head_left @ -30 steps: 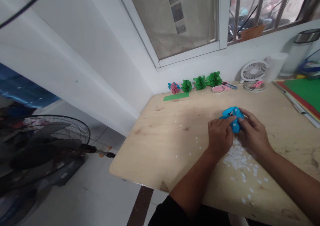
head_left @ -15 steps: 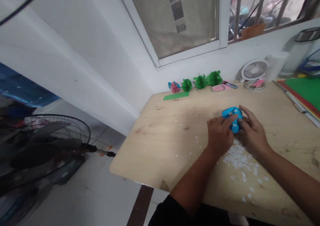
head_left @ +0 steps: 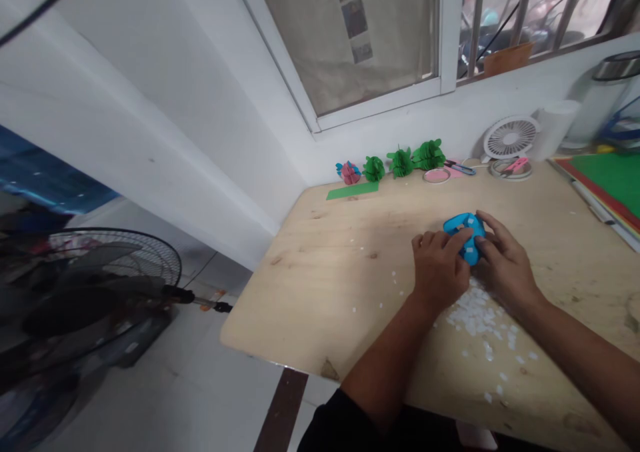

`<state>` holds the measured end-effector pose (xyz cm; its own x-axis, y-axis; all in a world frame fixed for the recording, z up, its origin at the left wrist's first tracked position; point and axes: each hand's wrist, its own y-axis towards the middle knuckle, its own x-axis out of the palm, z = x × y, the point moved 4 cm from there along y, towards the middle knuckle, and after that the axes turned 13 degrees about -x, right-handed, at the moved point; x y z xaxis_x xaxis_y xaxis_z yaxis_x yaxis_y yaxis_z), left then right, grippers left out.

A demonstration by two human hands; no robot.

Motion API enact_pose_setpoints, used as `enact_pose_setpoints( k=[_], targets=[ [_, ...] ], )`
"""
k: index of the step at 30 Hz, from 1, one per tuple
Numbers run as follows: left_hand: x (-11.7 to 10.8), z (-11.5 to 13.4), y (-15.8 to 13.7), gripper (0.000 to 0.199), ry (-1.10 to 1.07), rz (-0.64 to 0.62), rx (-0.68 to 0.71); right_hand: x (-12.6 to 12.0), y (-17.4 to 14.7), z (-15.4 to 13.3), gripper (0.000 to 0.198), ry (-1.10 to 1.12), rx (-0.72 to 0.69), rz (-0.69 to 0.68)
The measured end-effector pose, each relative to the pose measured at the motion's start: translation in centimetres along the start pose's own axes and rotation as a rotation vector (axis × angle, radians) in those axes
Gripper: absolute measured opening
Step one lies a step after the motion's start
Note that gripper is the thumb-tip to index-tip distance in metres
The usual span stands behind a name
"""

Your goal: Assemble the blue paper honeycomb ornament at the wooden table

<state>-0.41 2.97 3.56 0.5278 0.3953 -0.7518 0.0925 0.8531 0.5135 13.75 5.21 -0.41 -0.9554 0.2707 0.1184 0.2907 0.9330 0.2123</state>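
Observation:
A blue folded paper piece with small white squares stuck on it is held between my hands above the wooden table. My right hand grips it from the right, thumb in front and fingers behind. From the left, my left hand presses its index finger on the paper's face, the other fingers curled. Many small white squares lie scattered on the table below my hands. Part of the blue paper is hidden behind my fingers.
Along the wall stand green paper figures and a pink-blue one, with a green strip in front. A small white fan, tape rolls and scissors sit at the back. Coloured paper is stacked at right.
Almost nothing differs. My left hand has shifted very slightly left, and the blue paper stays in the same spot between both hands.

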Motion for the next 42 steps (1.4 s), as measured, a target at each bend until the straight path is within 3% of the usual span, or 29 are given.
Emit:
enact_pose_setpoints(
  k=[29,42],
  targets=[
    [0.0,0.3,-0.1,0.052,0.109,-0.033,0.028,-0.1,0.0,-0.6,0.064,-0.106,-0.052,-0.020],
    [0.6,-1.5,0.3,0.046,-0.488,-0.035,-0.235,-0.2,0.2,-0.3,0.061,-0.026,0.003,0.037]
  ],
)
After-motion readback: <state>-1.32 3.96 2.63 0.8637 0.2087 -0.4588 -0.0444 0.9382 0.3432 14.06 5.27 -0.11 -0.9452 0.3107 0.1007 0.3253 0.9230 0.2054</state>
